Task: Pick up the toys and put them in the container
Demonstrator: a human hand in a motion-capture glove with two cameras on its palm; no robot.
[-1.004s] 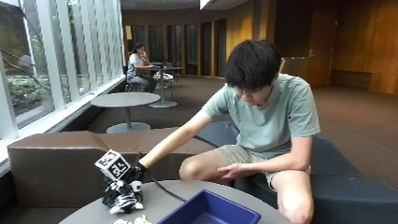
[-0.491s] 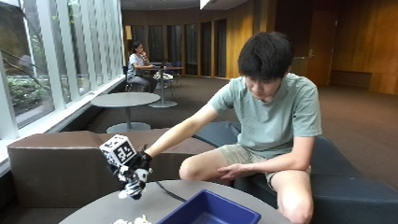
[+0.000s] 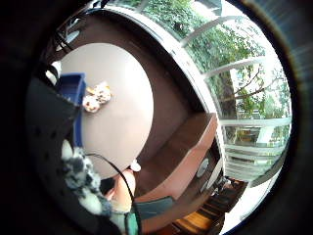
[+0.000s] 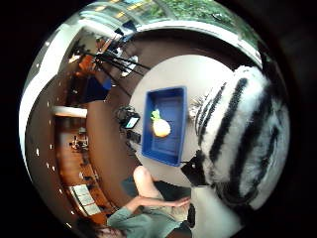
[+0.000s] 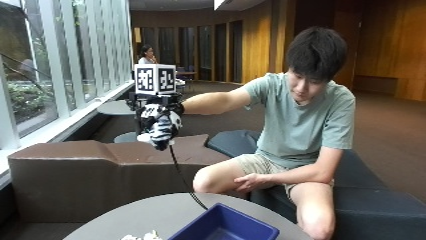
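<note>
Right hand [image 5: 158, 116] is raised high above the table, fingers clamped on the striped zebra toy [image 5: 160, 131]. Advise lowering over the blue container [image 5: 226, 231], near right, before releasing.

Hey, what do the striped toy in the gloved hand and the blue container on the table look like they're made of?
The zebra toy looks like plush fabric: its black and white stripes have a fuzzy, matte pile, and it hangs softly from the right hand that grips it. The container looks like hard plastic: thin, straight walls, a crisp rim and an even blue, slightly glossy surface. It could be another rigid material.
</note>
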